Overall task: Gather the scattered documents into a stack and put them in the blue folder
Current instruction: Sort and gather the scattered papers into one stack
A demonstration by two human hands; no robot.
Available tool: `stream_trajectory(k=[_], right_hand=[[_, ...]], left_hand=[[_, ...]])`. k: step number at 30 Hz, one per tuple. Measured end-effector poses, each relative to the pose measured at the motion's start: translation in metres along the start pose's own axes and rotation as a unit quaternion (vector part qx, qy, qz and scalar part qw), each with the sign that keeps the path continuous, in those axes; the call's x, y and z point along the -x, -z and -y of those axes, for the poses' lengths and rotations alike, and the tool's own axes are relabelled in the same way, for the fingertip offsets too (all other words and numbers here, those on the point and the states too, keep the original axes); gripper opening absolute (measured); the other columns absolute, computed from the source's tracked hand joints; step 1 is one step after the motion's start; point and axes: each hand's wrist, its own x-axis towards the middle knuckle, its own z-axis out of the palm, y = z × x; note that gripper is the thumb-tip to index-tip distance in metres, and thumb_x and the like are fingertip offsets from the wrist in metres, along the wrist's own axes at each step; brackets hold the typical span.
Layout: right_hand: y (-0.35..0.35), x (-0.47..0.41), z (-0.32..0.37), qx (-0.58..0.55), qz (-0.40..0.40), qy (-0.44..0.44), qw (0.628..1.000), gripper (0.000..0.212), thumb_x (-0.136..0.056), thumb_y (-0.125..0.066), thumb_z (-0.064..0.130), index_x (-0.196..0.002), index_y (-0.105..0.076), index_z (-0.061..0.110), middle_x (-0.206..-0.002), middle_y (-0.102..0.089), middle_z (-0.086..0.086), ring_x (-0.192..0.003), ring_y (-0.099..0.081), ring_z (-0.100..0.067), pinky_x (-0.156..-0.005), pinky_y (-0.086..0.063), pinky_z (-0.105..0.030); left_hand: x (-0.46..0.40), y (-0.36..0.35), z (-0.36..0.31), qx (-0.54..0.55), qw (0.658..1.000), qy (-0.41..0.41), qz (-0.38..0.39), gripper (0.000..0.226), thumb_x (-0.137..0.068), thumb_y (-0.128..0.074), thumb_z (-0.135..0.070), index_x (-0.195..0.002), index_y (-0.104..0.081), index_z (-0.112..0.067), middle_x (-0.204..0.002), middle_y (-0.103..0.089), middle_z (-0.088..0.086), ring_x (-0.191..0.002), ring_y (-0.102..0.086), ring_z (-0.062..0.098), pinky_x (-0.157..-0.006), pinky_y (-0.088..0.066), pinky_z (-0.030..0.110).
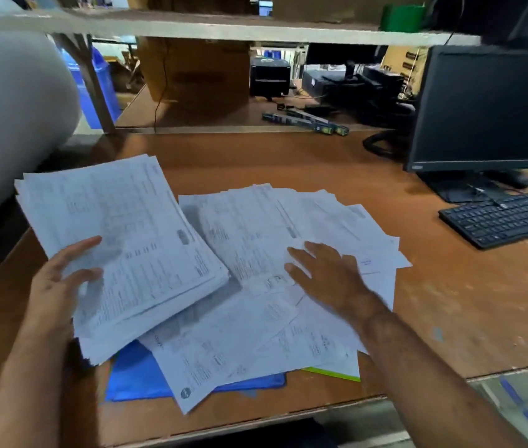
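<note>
Looking down from your head camera, your left hand [62,286] is gripping the gathered stack [120,247] at its near-left edge, thumb curled over the top sheet. Your right hand [327,273] is lying flat, fingers straight, on loose sheets [256,318] covering the blue folder [133,379]. Paper is likely sliding and bending; support it underneath.

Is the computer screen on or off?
Off, it seems. The screen is all black, nothing showing on it.
</note>
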Motion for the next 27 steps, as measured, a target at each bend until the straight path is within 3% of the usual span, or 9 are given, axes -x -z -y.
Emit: stream_trajectory(k=[3, 4, 6, 10, 13, 16, 18, 23, 27], right_hand=[[-0.005, 0.033, -0.018, -0.007, -0.098, -0.015, 0.995, 0.056, -0.095, -0.025, 0.076, -0.127, -0.058, 0.043, -0.133, -0.053, 0.011, -0.133, -0.043, -0.018, -0.111, -0.026, -0.052], [-0.006, 0.038, -0.022, 0.007, -0.127, -0.024, 0.992, 0.057, -0.093, -0.028, 0.078, -0.118, -0.061, 0.040, -0.120, -0.057, 0.010, -0.123, -0.049, -0.020, -0.104, -0.031, -0.051], [-0.007, 0.040, -0.029, 0.056, -0.137, -0.049, 0.988, 0.057, -0.087, -0.036, 0.083, -0.115, -0.058, 0.038, -0.115, -0.056, 0.008, -0.114, -0.052, -0.021, -0.093, -0.035, -0.048], [-0.001, 0.032, -0.036, 0.042, -0.127, -0.103, 0.986, 0.061, -0.079, -0.048, 0.086, -0.112, -0.052, 0.035, -0.120, -0.053, 0.005, -0.116, -0.050, -0.022, -0.090, -0.038, -0.046], [0.009, 0.024, -0.044, 0.028, -0.102, -0.135, 0.985, 0.061, -0.085, -0.052, 0.077, -0.123, -0.051, 0.031, -0.129, -0.052, 0.000, -0.123, -0.047, -0.027, -0.098, -0.039, -0.049], [0.024, 0.016, -0.048, 0.047, -0.075, -0.180, 0.980, 0.062, -0.085, -0.054, 0.067, -0.134, -0.044, 0.030, -0.133, -0.052, -0.004, -0.125, -0.046, -0.030, -0.103, -0.038, -0.050], [0.033, 0.010, -0.047, 0.057, -0.069, -0.202, 0.975, 0.070, -0.082, -0.054, 0.065, -0.139, -0.039, 0.027, -0.136, -0.050, -0.008, -0.127, -0.045, -0.032, -0.105, -0.039, -0.051], [0.037, -0.014, -0.034, -0.042, -0.058, -0.170, 0.983, 0.103, -0.076, -0.065, 0.075, -0.156, -0.021, 0.026, -0.150, -0.039, -0.013, -0.137, -0.039, -0.036, -0.106, -0.044, -0.051], [0.050, -0.018, -0.049, -0.112, -0.027, -0.188, 0.975, 0.124, -0.068, -0.086, 0.059, -0.160, -0.009, 0.031, -0.158, -0.033, -0.017, -0.138, -0.043, -0.039, -0.107, -0.043, -0.045]], left_hand=[[0.001, 0.005, 0.012, 0.017, 1.000, 0.003, -0.024, 0.049, -0.078, -0.067, -0.007, -0.120, -0.075, -0.030, -0.140, -0.063, -0.007, -0.132, -0.056, 0.026, -0.108, -0.047, 0.055], [0.002, 0.000, 0.012, 0.026, 0.999, -0.004, -0.022, 0.048, -0.077, -0.067, -0.007, -0.119, -0.075, -0.029, -0.140, -0.063, -0.007, -0.132, -0.056, 0.026, -0.107, -0.048, 0.054], [0.003, -0.013, 0.008, 0.036, 0.999, -0.008, -0.028, 0.046, -0.078, -0.067, -0.004, -0.116, -0.077, -0.028, -0.140, -0.062, -0.005, -0.132, -0.057, 0.025, -0.104, -0.051, 0.049], [0.008, -0.022, 0.000, 0.044, 0.999, -0.007, -0.018, 0.043, -0.085, -0.065, 0.003, -0.114, -0.077, -0.027, -0.142, -0.061, -0.003, -0.131, -0.056, 0.025, -0.097, -0.053, 0.040], [0.014, -0.013, -0.001, 0.048, 0.999, -0.001, -0.018, 0.043, -0.087, -0.063, 0.003, -0.114, -0.077, -0.028, -0.143, -0.060, -0.005, -0.132, -0.055, 0.026, -0.099, -0.053, 0.044], [0.021, -0.004, -0.001, 0.046, 0.998, -0.004, -0.029, 0.044, -0.088, -0.062, 0.006, -0.116, -0.076, -0.024, -0.143, -0.060, -0.001, -0.131, -0.056, 0.025, -0.091, -0.053, 0.035], [0.023, -0.001, -0.001, 0.045, 0.999, 0.003, -0.025, 0.044, -0.089, -0.062, 0.006, -0.111, -0.078, -0.030, -0.143, -0.059, -0.003, -0.131, -0.055, 0.026, -0.090, -0.053, 0.038], [0.022, -0.015, -0.010, 0.038, 0.999, 0.016, 0.010, 0.044, -0.091, -0.060, 0.007, -0.105, -0.077, -0.031, -0.144, -0.057, -0.006, -0.131, -0.053, 0.025, -0.089, -0.052, 0.039], [0.017, -0.020, -0.010, 0.026, 0.999, -0.001, 0.042, 0.043, -0.091, -0.061, 0.007, -0.108, -0.079, -0.029, -0.142, -0.060, -0.008, -0.131, -0.055, 0.024, -0.095, -0.053, 0.044]])
